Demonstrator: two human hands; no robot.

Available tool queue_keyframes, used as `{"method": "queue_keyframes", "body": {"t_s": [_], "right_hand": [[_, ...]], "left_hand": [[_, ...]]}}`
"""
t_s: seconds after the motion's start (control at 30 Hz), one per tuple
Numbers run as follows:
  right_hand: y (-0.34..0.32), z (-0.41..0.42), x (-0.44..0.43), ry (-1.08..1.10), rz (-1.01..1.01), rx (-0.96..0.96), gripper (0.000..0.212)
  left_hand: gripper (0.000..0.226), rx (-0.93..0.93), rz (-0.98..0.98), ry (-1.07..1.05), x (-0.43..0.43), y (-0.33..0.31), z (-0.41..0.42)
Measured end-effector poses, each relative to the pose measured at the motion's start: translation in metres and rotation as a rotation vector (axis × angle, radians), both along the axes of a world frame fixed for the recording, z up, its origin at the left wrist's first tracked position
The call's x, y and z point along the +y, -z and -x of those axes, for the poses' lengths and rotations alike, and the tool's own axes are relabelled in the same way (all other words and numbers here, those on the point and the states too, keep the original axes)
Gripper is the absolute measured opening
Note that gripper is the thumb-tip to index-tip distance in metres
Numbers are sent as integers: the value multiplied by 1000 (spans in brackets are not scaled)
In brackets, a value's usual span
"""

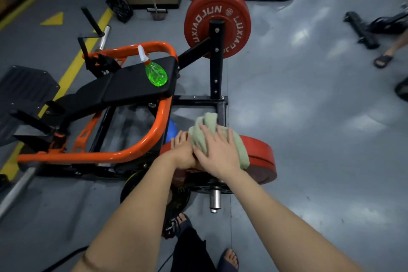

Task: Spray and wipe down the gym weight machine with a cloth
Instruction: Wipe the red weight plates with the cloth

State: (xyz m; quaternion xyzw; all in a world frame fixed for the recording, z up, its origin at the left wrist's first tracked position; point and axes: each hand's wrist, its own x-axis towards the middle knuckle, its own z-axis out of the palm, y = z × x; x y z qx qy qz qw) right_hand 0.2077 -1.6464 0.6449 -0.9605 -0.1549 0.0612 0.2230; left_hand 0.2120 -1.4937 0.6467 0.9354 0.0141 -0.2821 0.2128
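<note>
Right hand [217,152], fingers spread, is pressing the cloth [205,130] onto the plate [260,150] rim; left hand [183,150], straight-fingered, is resting half-hidden alongside; floor [320,128] is lying open rightward.

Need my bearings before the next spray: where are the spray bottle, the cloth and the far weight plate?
spray bottle [156,75]: head view, on its green body.
cloth [204,126]: head view, on the bunched upper end.
far weight plate [196,22]: head view, on the left half of its red face.

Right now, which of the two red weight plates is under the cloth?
The near red plate, by the person's feet: the right hand presses the green cloth on it. The far red plate with white lettering stands untouched.
</note>
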Motion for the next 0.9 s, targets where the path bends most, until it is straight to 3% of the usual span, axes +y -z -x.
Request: {"method": "queue_keyframes", "body": {"t_s": [0.13,0.23,0.33,0.4,0.43,0.47,0.53,0.63,0.67,0.73,0.8,0.9], "right_hand": [[2,-3,-10,-217,-55,-15,71],[8,-7,-51,-216,-140,-41,68],[20,-7,-98,142,-337,81,61],[29,-3,-123,588,-510,420,66],[32,0,-128,711,-574,557,70],[38,2,-128,746,-616,579,74],[35,2,-111,760,-564,432,83],[8,-1,-73,669,-219,282,107],[-1,3,-58,521,-118,273,106],[-10,17,-29,150,-14,217,83],[-8,28,-10,-65,28,140,75],[3,30,-11,-88,36,87,81]], "left_hand": [[143,-11,73,-23,4,1,5],[132,-55,112,-7,4,-3,7],[128,-79,140,4,5,-5,5],[127,-65,151,14,5,-7,7],[127,-59,162,11,5,-7,6],[127,-51,163,13,6,-7,6],[127,-25,147,16,8,-8,5],[127,0,125,27,10,-9,4],[127,-12,117,18,10,-11,5],[130,-18,99,-32,15,2,4],[125,31,81,-141,18,7,5],[57,124,137,-83,13,3,10]]}}
